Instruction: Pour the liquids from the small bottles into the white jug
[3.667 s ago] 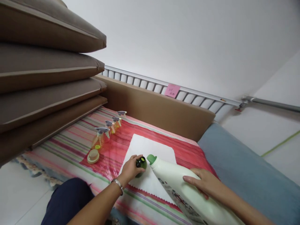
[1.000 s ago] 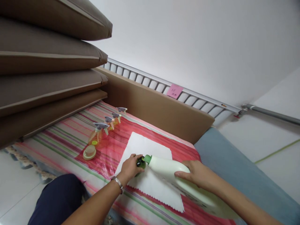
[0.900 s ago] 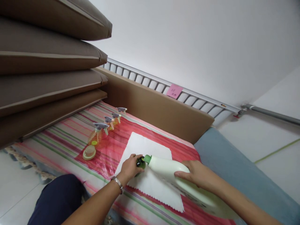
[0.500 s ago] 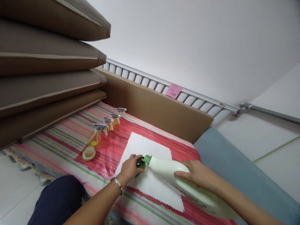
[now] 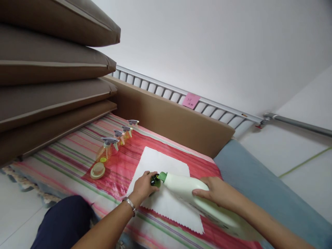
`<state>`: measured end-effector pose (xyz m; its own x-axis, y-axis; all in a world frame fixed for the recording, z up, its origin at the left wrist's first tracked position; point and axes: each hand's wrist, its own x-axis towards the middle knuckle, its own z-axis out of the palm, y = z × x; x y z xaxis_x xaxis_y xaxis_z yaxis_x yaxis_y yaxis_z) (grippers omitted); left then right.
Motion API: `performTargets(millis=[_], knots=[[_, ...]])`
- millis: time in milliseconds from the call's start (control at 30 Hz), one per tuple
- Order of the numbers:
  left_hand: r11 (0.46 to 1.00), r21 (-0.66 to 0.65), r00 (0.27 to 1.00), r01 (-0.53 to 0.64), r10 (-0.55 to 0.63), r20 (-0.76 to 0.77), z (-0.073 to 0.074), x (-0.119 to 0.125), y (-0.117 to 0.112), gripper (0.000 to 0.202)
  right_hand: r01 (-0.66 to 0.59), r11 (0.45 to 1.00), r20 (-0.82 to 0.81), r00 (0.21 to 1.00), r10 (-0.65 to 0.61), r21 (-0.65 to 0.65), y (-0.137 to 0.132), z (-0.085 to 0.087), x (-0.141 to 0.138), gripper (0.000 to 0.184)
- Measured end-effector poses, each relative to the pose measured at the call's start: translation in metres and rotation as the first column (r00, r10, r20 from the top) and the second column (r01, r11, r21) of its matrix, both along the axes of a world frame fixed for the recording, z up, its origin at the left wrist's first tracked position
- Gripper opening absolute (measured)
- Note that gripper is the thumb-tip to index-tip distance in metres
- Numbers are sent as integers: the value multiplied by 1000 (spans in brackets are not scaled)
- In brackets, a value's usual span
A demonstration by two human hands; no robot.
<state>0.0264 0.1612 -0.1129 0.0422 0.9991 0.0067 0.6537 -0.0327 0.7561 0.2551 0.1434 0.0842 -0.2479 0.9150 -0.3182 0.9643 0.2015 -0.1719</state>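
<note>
Head view: stacked brown cushions [image 5: 52, 74] are rising left of the striped cloth [image 5: 70, 155], where red film [image 5: 121, 174] is lying beneath a white zigzag-edged mat [image 5: 164, 162]. Our right hand [image 5: 219, 192] is gripping a tilted pale-green jug [image 5: 181, 185]; our left hand [image 5: 143, 186] is clasping a small dark-green bottle [image 5: 156, 182] over the mat, the jug's green spout [image 5: 162, 176] reaching its mouth.
</note>
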Motion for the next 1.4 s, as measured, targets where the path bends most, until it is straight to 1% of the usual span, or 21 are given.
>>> performTargets(millis=[133, 400, 567, 700, 1133, 1267, 1400], knots=[[1000, -2, 1000, 3, -3, -5, 1, 0, 0, 70, -4, 1000, 4, 1000, 4, 22, 0, 0, 1, 31], [1000, -15, 1000, 7, -7, -6, 3, 0, -2, 70, 6, 1000, -12, 1000, -6, -9, -2, 4, -2, 32], [999, -30, 1000, 12, -13, -11, 4, 0, -2, 71, 6, 1000, 21, 1000, -6, 14, -2, 4, -2, 31], [999, -32, 1000, 15, -15, -15, 4, 1, -1, 71, -11, 999, 12, 1000, 10, 32, -2, 4, -2, 29], [999, -38, 1000, 18, -19, -23, 2, 0, 0, 72, -33, 999, -9, 999, 33, 31, 2, 0, 5, 31], [999, -38, 1000, 16, -17, -26, 1, 0, 0, 72, -17, 1000, -11, 1000, 17, 8, 1, 0, 4, 31], [999, -45, 1000, 13, -15, -28, 2, 0, 0, 72, -1, 1000, 0, 1000, 1, 24, 0, 3, 0, 32]])
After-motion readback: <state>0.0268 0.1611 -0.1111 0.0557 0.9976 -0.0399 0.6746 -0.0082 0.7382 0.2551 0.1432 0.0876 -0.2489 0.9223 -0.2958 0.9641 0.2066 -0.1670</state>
